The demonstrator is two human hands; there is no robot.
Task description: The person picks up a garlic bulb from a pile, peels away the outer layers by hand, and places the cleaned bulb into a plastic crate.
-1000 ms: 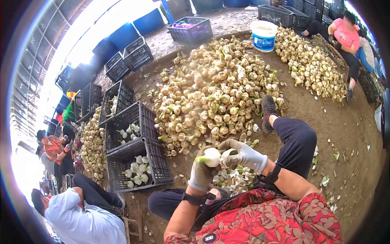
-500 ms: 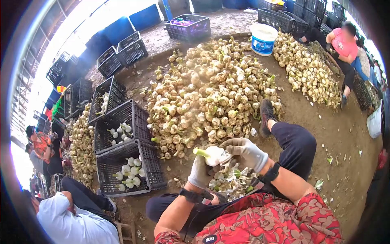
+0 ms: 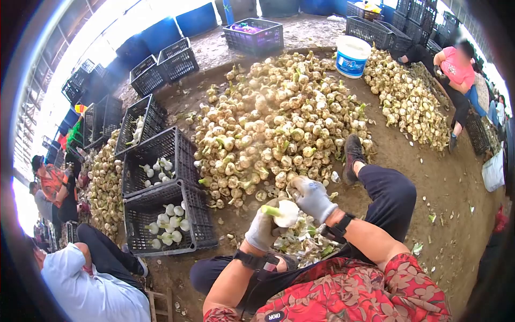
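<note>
My left hand (image 3: 262, 229), in a pale work glove, is closed around a white garlic bulb (image 3: 287, 214) whose green stem points left. My gloved right hand (image 3: 312, 199) is beside the bulb's upper right, its fingers curled together; whatever they pinch, if anything, is hidden. Loose peeled skins (image 3: 306, 244) lie in a heap beneath both hands, between my legs. Past them spreads a large pile of unpeeled garlic (image 3: 279, 123). To the left, a black crate (image 3: 137, 228) contains several clean white bulbs.
Another black crate (image 3: 129, 177) with white bulbs adjoins the nearer one. A white bucket (image 3: 353, 48) stands behind the pile. A person in white (image 3: 96, 284) sits at lower left; a person in pink (image 3: 456, 67) sits at far right beside more garlic (image 3: 407, 102).
My right hand has shifted slightly left and down, its fingers curling closer. The pale skin between the bulb and that hand no longer shows, leaving the bulb's white side in view.
</note>
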